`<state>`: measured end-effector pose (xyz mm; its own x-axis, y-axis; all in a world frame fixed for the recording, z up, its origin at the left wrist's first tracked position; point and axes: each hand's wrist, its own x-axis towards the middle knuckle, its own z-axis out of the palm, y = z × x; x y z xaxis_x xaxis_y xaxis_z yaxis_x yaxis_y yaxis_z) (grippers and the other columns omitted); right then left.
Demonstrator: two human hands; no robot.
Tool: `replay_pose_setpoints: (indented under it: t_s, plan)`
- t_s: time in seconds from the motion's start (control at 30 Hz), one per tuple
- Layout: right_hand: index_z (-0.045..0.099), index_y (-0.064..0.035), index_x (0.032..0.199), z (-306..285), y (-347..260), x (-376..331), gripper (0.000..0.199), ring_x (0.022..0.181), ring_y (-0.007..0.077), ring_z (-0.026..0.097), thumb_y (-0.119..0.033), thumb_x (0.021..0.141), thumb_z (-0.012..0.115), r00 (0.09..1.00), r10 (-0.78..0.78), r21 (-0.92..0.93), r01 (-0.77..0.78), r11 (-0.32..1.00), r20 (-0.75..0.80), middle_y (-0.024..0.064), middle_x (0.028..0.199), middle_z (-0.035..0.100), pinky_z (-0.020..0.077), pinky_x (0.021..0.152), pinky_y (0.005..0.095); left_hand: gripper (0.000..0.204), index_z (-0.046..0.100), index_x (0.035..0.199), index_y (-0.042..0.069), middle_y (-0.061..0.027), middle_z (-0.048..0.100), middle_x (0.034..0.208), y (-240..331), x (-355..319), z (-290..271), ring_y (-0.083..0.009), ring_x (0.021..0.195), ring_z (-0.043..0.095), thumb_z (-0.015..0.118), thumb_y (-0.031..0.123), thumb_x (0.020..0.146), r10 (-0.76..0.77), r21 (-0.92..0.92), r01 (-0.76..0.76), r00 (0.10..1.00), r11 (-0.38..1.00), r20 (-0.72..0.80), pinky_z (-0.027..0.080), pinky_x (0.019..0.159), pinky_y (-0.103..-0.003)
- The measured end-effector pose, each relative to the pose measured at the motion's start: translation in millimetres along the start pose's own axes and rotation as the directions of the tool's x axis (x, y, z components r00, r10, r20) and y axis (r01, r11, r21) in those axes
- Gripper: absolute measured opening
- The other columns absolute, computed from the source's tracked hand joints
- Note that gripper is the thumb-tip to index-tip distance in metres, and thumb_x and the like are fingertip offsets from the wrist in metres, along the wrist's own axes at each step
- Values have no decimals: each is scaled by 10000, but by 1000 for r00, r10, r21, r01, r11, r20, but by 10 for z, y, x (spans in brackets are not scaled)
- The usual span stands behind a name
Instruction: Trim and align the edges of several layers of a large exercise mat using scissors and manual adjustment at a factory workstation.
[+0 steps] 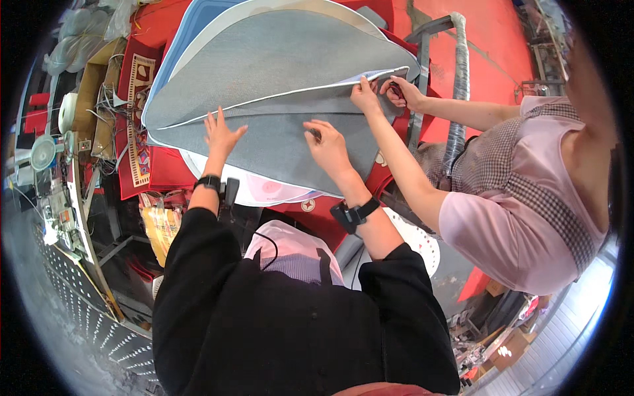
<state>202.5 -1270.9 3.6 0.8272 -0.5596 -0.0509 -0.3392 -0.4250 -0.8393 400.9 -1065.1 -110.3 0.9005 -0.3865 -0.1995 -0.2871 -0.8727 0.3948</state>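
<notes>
Resting at twelve o'clock, the mat (271, 66) is showing white edging (317, 89) but apparently not yet lying flat, the left hand (223, 137) spreading empty, the right hand (329, 146) curling round a dark object (315, 134).

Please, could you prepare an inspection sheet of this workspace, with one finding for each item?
Surface: mostly hidden by stacked sheets; red material shows below.
Things being handled: grey sheet with white edging, lifted at right.
Clutter: yellow package and cardboard box, left.
Hands: left hand spread at the edging; right hand seems to hold a small dark object.
Cables: thin black cords below both wrists.
Surroundings: co-worker at right, gripping the edging; wrapped metal frame nearby.
</notes>
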Motion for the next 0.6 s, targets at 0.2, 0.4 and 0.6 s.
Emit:
replay_pose_setpoints:
  t_s: [0.2, 0.4, 0.6]
  plan:
    - [645, -25, 955, 96, 245, -254, 203, 831, 307, 624, -118, 782, 597, 993, 120, 44, -121, 992, 20, 176, 1024, 608, 502, 738, 351, 927, 257, 1374, 66, -278, 191, 1410, -572, -634, 402, -414, 1313, 185, 703, 473, 672, 18, -98, -4, 990, 995, 137, 284, 957, -603]
    - [640, -6, 951, 104, 167, -266, 200, 830, 307, 621, -116, 793, 585, 983, 179, 23, -180, 983, 35, 173, 983, 620, 496, 751, 351, 875, 295, 1353, 43, -282, 216, 1400, -439, -1108, 580, -402, 1309, 210, 693, 451, 689, 5, -104, 34, 936, 994, 351, 298, 956, -590]
    - [640, -4, 947, 152, 125, -219, 199, 826, 305, 621, -128, 802, 582, 975, 222, 46, -223, 974, 27, 175, 971, 622, 496, 744, 351, 860, 298, 1346, 20, -286, 232, 1392, -301, -1051, 594, -400, 1300, 234, 682, 441, 701, 33, -139, 22, 924, 990, 382, 309, 966, -560]
